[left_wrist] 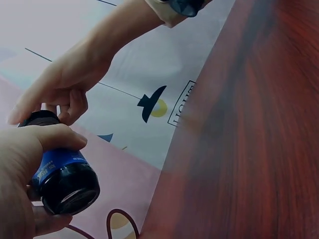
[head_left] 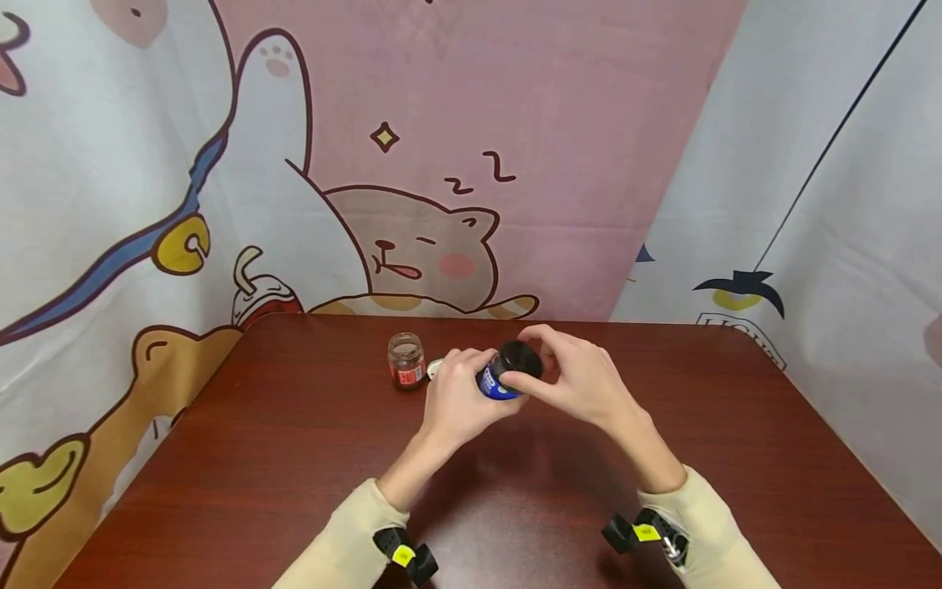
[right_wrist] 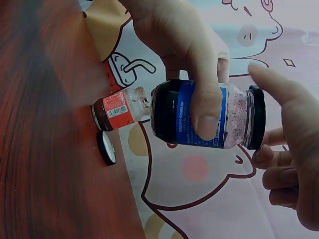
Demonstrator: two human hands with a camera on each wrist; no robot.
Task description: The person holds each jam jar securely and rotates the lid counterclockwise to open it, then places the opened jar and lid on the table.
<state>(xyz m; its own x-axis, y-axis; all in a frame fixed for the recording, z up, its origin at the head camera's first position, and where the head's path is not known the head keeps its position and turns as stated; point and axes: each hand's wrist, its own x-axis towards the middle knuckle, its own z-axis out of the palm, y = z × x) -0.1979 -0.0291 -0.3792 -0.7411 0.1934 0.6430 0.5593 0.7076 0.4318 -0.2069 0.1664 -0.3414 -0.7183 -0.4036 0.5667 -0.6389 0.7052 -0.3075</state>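
Observation:
My left hand (head_left: 458, 393) grips a glass jar with a blue label (right_wrist: 185, 117) and dark contents. The jar is held tilted above the table, its base showing in the left wrist view. A black lid (head_left: 521, 360) sits on the jar's mouth. Around that lid my right hand (head_left: 585, 378) curls its thumb and fingers. In the right wrist view one fingertip (right_wrist: 258, 155) is right at the lid's lower edge, while the upper finger stands slightly off its top edge.
A second glass jar (head_left: 406, 360), red-labelled and lidless, stands upright left of my left hand. Beside it a loose black lid (right_wrist: 106, 148) lies with its white inside showing. The dark red wooden table (head_left: 294, 458) ends at a cartoon-printed cloth (head_left: 559, 164) behind.

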